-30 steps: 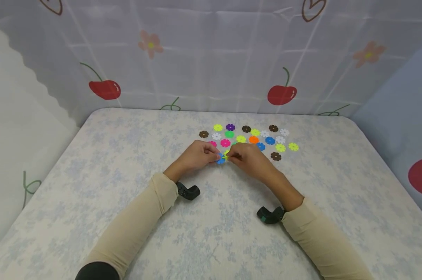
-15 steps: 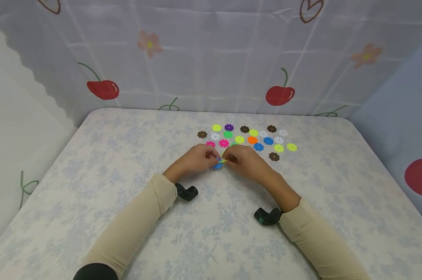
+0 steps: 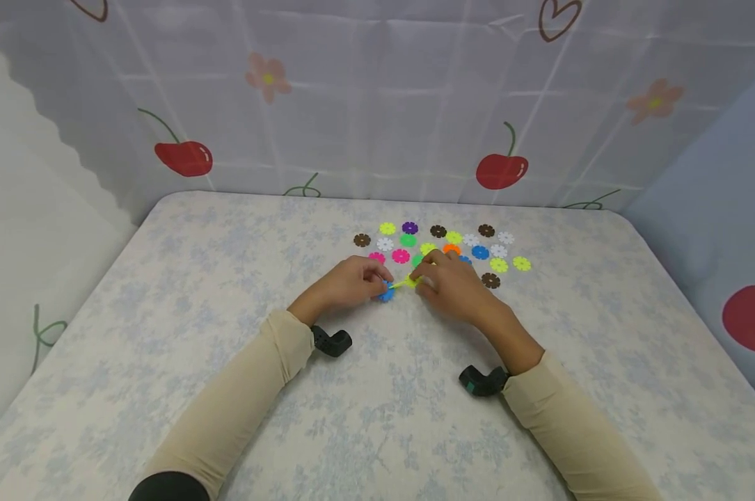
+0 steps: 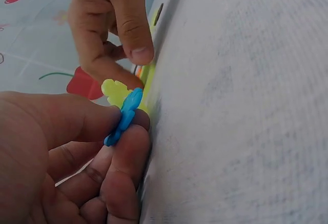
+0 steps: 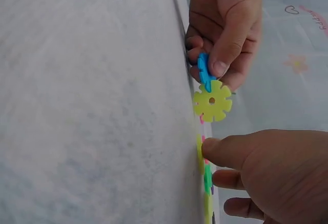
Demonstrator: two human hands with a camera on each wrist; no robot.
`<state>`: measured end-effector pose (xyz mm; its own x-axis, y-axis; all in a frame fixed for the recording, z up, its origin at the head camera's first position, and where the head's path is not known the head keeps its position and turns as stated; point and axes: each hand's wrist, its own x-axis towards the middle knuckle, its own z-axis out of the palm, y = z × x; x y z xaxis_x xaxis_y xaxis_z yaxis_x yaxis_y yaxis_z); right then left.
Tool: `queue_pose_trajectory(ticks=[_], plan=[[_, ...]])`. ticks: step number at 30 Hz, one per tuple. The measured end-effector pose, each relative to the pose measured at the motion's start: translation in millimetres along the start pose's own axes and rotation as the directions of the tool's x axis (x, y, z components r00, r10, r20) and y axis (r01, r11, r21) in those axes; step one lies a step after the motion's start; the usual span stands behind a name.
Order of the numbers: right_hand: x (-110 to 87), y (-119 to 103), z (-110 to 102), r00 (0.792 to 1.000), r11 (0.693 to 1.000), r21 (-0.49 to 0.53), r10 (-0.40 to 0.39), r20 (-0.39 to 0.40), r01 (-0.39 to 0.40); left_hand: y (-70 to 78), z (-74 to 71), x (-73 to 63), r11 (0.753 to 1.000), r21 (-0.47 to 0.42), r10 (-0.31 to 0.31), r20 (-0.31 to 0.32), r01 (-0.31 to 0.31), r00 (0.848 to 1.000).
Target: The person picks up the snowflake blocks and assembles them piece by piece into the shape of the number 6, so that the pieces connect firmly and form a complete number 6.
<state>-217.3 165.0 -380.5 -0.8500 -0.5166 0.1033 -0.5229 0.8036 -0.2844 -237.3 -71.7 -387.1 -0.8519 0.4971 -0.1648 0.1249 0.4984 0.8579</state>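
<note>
The left hand [image 3: 350,282] pinches a blue notched disc [image 5: 203,68] with a yellow notched disc [image 5: 221,106] slotted into it. Beside them, a loose yellow disc [image 5: 200,158] lies on the table [image 3: 377,403] beneath the right hand's [image 3: 457,287] parted fingers. Joining discs seems the step in hand; next calls for pinching the loose one.

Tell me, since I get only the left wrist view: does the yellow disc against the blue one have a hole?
Observer: Yes. The right wrist view shows a small round hole in the middle of the yellow disc.
Operator: Any purple disc out there?
Observer: The head view shows one purple disc, toward the far edge of the table.
Operator: And pink?
Observer: Two, side by side but apart: one pink disc and a second pink disc.
</note>
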Motion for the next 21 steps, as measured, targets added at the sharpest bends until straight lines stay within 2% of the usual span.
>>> queue_pose_trajectory(ticks=[3, 7, 14, 21], plan=[[0.2, 1, -1, 1.000, 0.999, 0.026, 0.021, 0.012, -0.022, -0.7, 0.7, 0.7, 1.000, 0.004, 0.009, -0.007, -0.009, 1.000], [0.2, 2, -1, 0.997, 0.992, 0.120, 0.039, 0.068, -0.047, -1.2, 1.3, 0.6, 1.000, 0.022, 0.020, -0.014, -0.019, 1.000], [2.0, 3, -6, 0.979, 0.947, 0.267, 0.146, 0.141, -0.179, -2.3, 1.3, 0.2, 0.999, 0.039, 0.032, -0.009, -0.031, 0.999], [1.1, 3, -13, 0.959, 0.919, 0.309, 0.182, 0.217, -0.245, -3.9, 1.4, 0.2, 0.999, 0.035, 0.023, -0.006, -0.023, 1.000]])
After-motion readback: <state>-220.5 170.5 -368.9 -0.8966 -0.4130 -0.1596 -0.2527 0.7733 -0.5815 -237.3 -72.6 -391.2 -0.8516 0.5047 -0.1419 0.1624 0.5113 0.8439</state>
